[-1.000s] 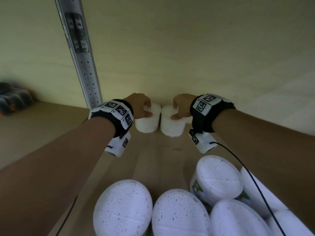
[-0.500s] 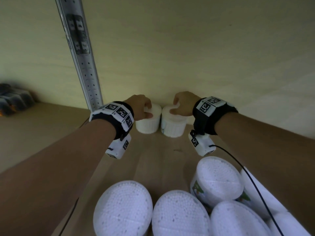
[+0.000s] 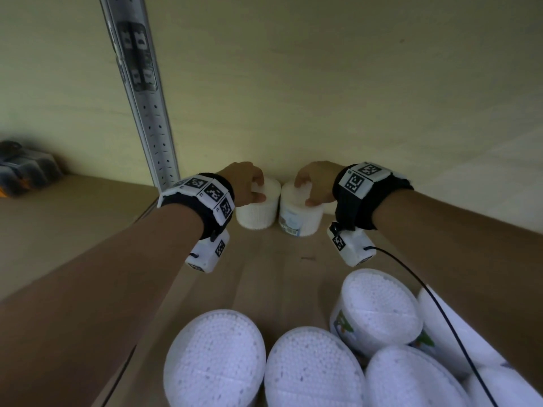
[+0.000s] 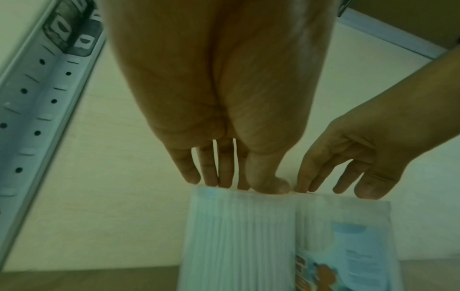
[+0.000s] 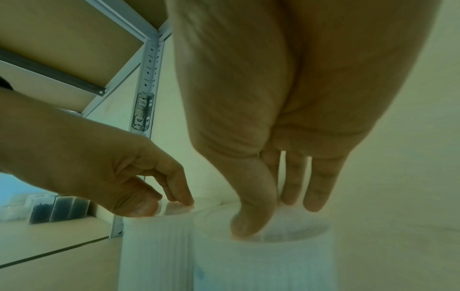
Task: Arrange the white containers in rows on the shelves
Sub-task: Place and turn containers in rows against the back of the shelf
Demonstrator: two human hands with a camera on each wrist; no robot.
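Observation:
Two small white containers stand side by side against the back wall of the wooden shelf [image 3: 273, 271]. My left hand [image 3: 257, 189] rests its fingertips and thumb on the top of the left container [image 3: 258, 211]. The left wrist view shows those fingers [image 4: 211, 177] nearly straight, touching that container's [image 4: 239, 236] upper rim. My right hand [image 3: 308, 190] rests on top of the right container [image 3: 301, 220], which has a printed label. In the right wrist view its thumb [image 5: 248, 220] presses on that container's lid [image 5: 261, 261], with the other fingers behind. The two containers touch or nearly touch.
Several larger white containers [image 3: 214, 356] crowd the shelf's front edge, under my forearms. A perforated metal upright [image 3: 150, 124] rises just left of my left wrist. Dark boxes [image 3: 26, 171] sit on the neighbouring shelf at far left. A black cable [image 3: 440, 306] trails from my right wrist.
The two containers have stayed almost in place at the back wall. Both hands have stayed on their tops, and the right hand has shifted slightly on its lid.

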